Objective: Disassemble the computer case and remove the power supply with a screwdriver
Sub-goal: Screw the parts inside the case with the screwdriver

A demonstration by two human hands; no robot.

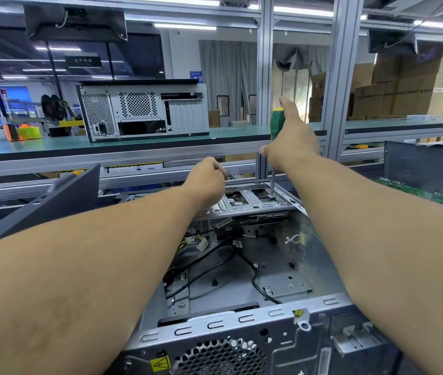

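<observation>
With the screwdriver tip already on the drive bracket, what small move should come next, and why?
Probably turn the screwdriver to loosen that screw: the right hand grips its green handle, the shaft stands upright with its tip on the metal bracket, and the left hand rests there.

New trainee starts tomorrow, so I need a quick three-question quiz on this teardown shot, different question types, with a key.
1. True or false: the screwdriver tip sits on the drive bracket at the far end of the open case.
2. Which hand holds the screwdriver: A left, B right?
3. Fill in: the left hand is curled at the bracket's ____ side.

Key: 1 true; 2 B, the right hand; 3 left.
</observation>
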